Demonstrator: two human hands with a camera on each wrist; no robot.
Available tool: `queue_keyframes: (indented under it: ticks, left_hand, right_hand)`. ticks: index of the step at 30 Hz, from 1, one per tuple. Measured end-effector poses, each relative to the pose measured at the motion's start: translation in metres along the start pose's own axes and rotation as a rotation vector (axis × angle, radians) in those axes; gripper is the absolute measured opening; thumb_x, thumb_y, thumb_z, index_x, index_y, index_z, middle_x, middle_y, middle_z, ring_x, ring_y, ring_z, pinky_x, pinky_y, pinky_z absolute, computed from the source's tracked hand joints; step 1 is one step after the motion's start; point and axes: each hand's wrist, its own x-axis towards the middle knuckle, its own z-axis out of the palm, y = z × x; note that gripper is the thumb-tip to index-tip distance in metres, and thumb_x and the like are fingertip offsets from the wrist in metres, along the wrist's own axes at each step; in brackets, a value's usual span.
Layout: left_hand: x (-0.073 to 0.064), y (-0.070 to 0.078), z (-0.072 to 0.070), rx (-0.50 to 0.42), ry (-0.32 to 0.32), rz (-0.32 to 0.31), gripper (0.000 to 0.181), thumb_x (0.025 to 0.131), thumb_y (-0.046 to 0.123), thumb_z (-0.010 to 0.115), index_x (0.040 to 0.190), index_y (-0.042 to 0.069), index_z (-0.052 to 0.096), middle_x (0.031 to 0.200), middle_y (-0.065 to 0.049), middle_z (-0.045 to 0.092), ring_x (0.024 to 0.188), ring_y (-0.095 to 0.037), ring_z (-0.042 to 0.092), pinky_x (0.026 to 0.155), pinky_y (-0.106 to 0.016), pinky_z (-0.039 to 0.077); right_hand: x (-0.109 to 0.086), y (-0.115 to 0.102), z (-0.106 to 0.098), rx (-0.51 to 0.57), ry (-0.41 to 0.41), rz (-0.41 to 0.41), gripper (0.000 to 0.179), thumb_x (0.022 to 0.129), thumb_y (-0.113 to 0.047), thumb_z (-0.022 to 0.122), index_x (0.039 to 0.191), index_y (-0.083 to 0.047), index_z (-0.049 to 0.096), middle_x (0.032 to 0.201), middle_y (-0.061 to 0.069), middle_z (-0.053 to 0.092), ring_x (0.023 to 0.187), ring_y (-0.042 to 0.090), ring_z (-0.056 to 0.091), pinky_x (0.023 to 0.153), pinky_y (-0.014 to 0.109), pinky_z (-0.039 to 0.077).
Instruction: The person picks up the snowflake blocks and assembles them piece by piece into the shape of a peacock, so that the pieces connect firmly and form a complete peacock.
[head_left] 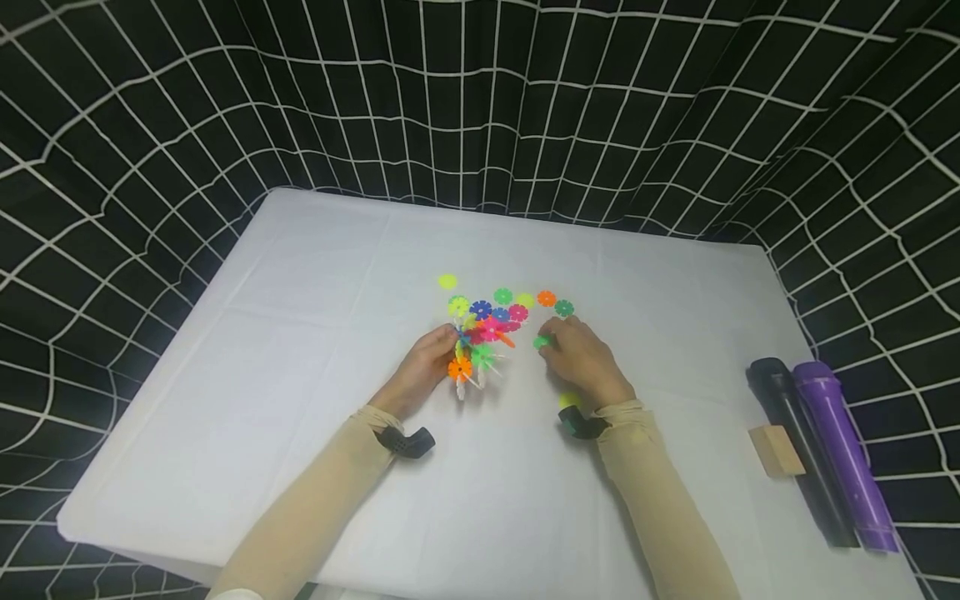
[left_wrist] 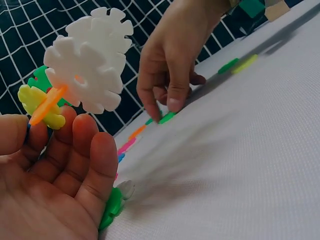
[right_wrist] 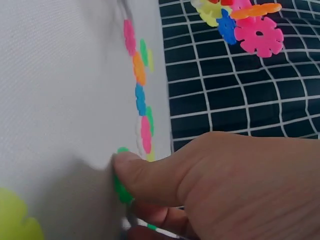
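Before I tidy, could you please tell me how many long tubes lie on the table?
2: a purple tube at the far right, and a black tube between it and the wooden block.

Dark white-gridded cloth (head_left: 480, 108) hangs past the far, left and right sides of my white tabletop (head_left: 225, 375), so I seem to be in a curtained-off studio booth.

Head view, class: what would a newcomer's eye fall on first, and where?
Probably on the bright cluster of notched discs held in the left hand, near the middle of the white table. Next might come the right hand, just across from it, pinching a green disc. A purple tube also stands out, lying near the table's right edge beside a black tube.
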Motion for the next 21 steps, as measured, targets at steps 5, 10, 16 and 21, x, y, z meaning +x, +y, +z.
queue_keyframes:
  ticks: [5, 10, 16, 21]
  left_hand:
    - [0.002, -0.002, 0.000, 0.083, -0.033, 0.043, 0.019, 0.108, 0.023, 0.042, 0.092, 0.014, 0.047, 0.104, 0.001, 0.050, 0.111, -0.013, 0.052, 0.107, -0.030, 0.042]
    - [0.003, -0.004, 0.001, 0.155, -0.073, 0.083, 0.021, 0.107, 0.018, 0.041, 0.089, 0.010, 0.045, 0.092, 0.001, 0.049, 0.093, -0.013, 0.048, 0.087, -0.025, 0.044]
    - [0.002, -0.004, -0.001, 0.165, -0.088, 0.092, 0.021, 0.108, 0.018, 0.040, 0.089, 0.011, 0.046, 0.093, 0.001, 0.050, 0.092, -0.013, 0.047, 0.083, -0.023, 0.043]
    - [0.002, -0.004, -0.001, 0.165, -0.104, 0.100, 0.022, 0.108, 0.018, 0.041, 0.088, 0.011, 0.046, 0.091, 0.001, 0.049, 0.091, -0.013, 0.047, 0.083, -0.024, 0.043]
  right_hand:
    - [0.000, -0.001, -0.001, -0.005, 0.031, 0.002, 0.035, 0.097, -0.022, 0.063, 0.129, -0.006, 0.058, 0.121, 0.014, 0.057, 0.114, 0.030, 0.051, 0.103, 0.052, 0.049]
    - [0.000, -0.003, -0.001, -0.029, 0.021, 0.036, 0.040, 0.096, -0.024, 0.065, 0.131, -0.004, 0.058, 0.122, 0.014, 0.055, 0.117, 0.031, 0.048, 0.099, 0.052, 0.050]
    - [0.002, 0.001, -0.006, 0.121, -0.001, -0.020, 0.032, 0.097, -0.023, 0.064, 0.125, -0.008, 0.058, 0.115, 0.013, 0.061, 0.106, 0.029, 0.054, 0.093, 0.046, 0.052]
    - [-0.003, -0.007, -0.014, 0.353, 0.040, -0.185, 0.028, 0.099, -0.017, 0.063, 0.127, -0.011, 0.066, 0.117, 0.013, 0.069, 0.103, 0.028, 0.066, 0.092, 0.042, 0.055]
